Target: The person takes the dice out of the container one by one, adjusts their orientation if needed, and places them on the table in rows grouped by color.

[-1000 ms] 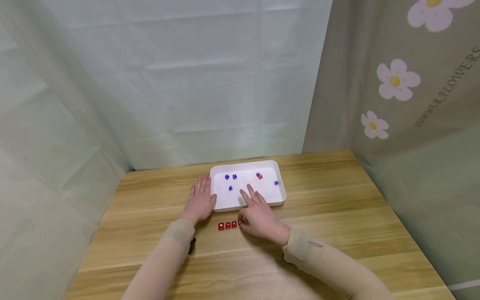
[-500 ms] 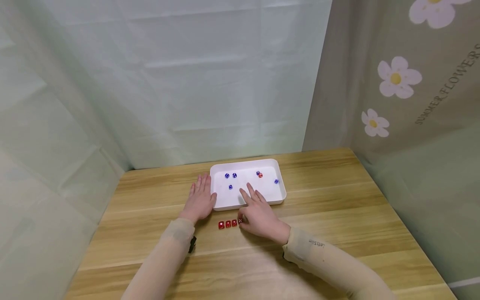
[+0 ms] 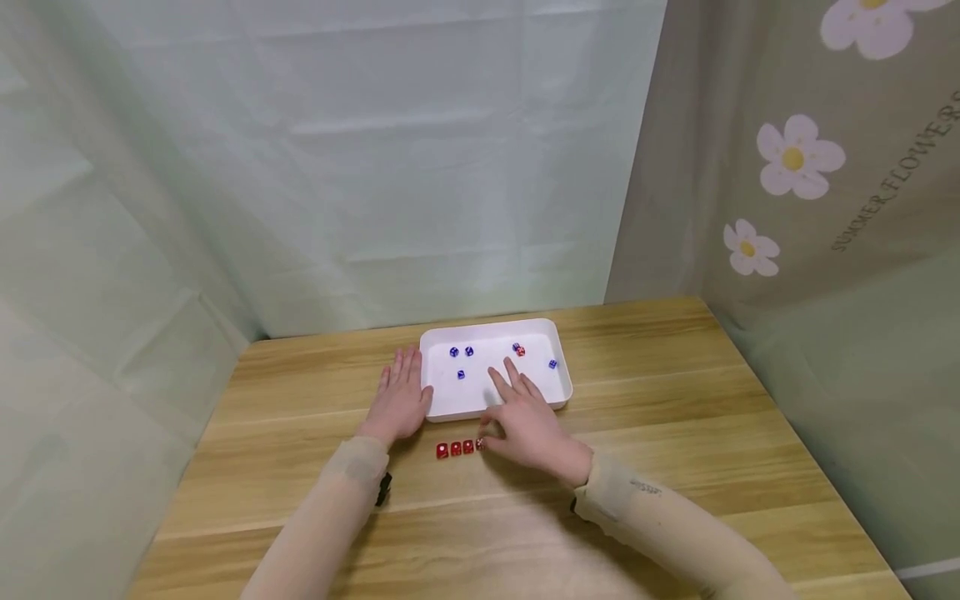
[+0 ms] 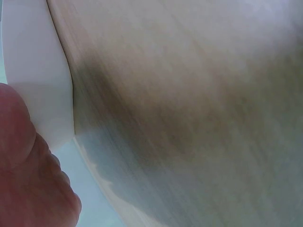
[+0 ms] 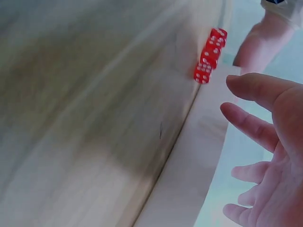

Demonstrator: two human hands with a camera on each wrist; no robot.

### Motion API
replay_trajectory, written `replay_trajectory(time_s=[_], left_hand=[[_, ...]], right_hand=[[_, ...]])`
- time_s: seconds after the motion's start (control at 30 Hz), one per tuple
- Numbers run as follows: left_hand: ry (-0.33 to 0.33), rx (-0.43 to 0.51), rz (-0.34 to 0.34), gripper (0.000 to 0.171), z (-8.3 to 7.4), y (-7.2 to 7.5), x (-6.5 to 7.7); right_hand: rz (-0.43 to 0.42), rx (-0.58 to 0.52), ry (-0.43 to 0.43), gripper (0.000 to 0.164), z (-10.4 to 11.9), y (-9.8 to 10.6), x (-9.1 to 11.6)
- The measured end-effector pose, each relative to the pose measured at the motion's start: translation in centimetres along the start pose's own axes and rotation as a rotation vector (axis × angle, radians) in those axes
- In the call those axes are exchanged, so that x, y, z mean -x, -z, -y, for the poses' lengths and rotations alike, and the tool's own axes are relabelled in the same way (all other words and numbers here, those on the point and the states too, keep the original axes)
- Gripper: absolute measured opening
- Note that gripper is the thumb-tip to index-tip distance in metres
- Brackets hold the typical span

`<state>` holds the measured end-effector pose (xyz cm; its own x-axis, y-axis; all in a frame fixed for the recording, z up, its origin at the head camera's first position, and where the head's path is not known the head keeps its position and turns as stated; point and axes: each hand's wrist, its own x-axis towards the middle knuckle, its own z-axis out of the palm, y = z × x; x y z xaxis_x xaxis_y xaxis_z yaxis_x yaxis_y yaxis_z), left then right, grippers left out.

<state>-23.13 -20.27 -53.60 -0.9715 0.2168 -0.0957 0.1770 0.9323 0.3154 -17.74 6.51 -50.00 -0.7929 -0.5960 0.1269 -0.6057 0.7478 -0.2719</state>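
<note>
Four-sided in outline, a white tray (image 3: 453, 414) lies on the wooden table. My left hand (image 3: 397, 406) rests flat at the tray's left end, fingers straight and thumb along its wall. In front of the tray several red dice (image 3: 456, 449) stand in a row. My right hand (image 3: 529, 429) is just beside the row's right-end die (image 3: 481, 444), with thumb and index finger spread apart. The right wrist view shows the same red dice (image 5: 209, 56) with a gap between them and the thumb (image 5: 258, 88). The other right fingers reach over the tray's front rim.
Inside the tray, a group of blue dice (image 3: 461, 375) lies at the left. Toward the right, a red die (image 3: 521, 352) lies against a blue die (image 3: 516, 347), with another blue die (image 3: 552, 364) near the right wall. Curtains (image 3: 450, 167) hang behind the table.
My right hand has let go of the right-end red die and drawn slightly right, its thumb and index finger parting. The die stays in the row. The left hand has kept its place.
</note>
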Motion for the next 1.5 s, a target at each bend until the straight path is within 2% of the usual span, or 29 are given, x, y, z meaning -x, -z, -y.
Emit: replay_trajectory(time_s=[0.27, 0.43, 0.6, 0.77, 0.87, 1.2, 1.5], left_hand=[[-0.003, 0.011, -0.008, 0.076, -0.2, 0.2, 0.3], [-0.001, 0.006, -0.001, 0.076, 0.2, -0.3, 0.0], [0.005, 0.000, -0.005, 0.076, 0.0, -0.2, 0.2], [0.011, -0.006, -0.007, 0.075, -0.5, 0.1, 0.6], [0.011, -0.011, -0.012, 0.074, -0.7, 0.4, 0.7], [0.010, -0.022, -0.004, 0.075, -0.7, 0.3, 0.8], [0.019, -0.024, -0.005, 0.075, -0.8, 0.4, 0.8]], right_hand=[[-0.043, -0.025, -0.032, 0.022, -0.7, 0.7, -0.1], [-0.069, 0.009, -0.054, 0.015, -1.3, 0.8, -0.1], [-0.080, -0.003, -0.062, 0.013, -1.7, 1.1, -0.1], [-0.066, -0.034, -0.101, 0.011, -2.1, 1.3, 0.0], [-0.090, -0.049, -0.119, 0.011, -2.5, 1.6, 0.0], [-0.123, -0.037, -0.174, 0.014, -4.1, 2.3, -0.1], [-0.144, -0.019, -0.256, 0.013, -5.9, 2.5, -0.8]])
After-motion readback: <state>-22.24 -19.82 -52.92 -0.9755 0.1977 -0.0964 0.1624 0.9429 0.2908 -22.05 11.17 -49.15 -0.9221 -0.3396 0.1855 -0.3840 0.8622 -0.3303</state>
